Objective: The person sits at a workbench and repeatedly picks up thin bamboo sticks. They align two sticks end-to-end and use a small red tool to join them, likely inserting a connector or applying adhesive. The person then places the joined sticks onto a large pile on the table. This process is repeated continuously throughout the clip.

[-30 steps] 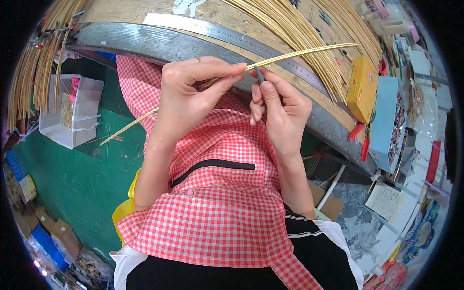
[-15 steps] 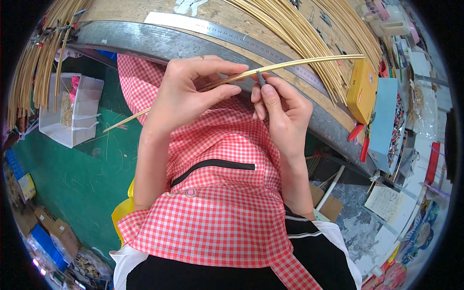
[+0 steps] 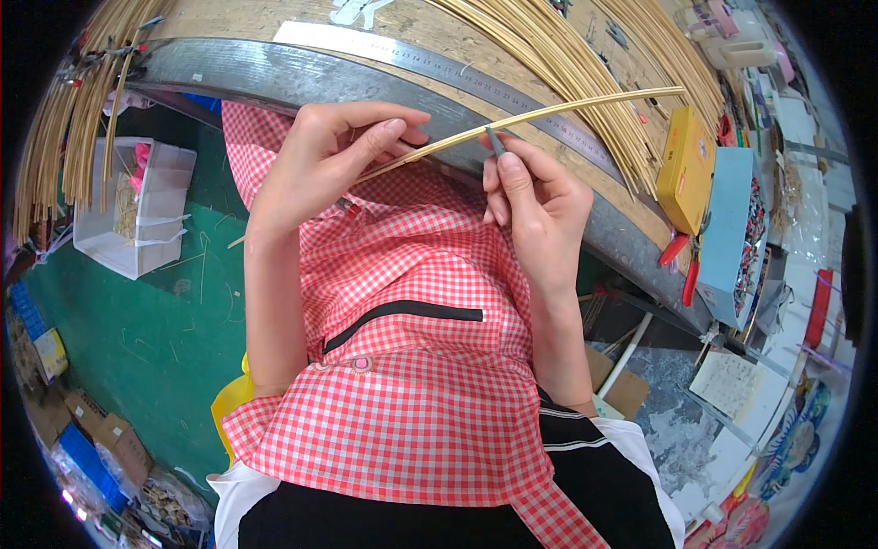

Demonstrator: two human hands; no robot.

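A few thin pale bamboo strips (image 3: 585,102), gathered close together, slant across in front of me, their far ends to the right above the bench. My left hand (image 3: 334,156) is closed around their lower left part, its thumb and forefinger bent together above them. Its inner fingers are partly hidden. Between the thumb and fingers of my right hand (image 3: 532,188) is a slim grey pointed tool (image 3: 496,144), tip up, touching or nearly touching the strips near their middle. Its lower part is hidden in the hand, so its exact kind does not show.
Beyond my hands runs the wooden bench (image 3: 247,20) with a dark front edge, a steel ruler (image 3: 366,44) and long bamboo strips (image 3: 549,64). At right stand a yellow tin (image 3: 686,169), red-handled pliers (image 3: 690,274) and a blue box (image 3: 732,220). A white bin (image 3: 165,201) sits lower left.
My left hand has shifted left, and its thumb and forefinger have drawn together. The strips tilt more steeply, their right ends slightly higher. My right hand with the tool has barely moved.
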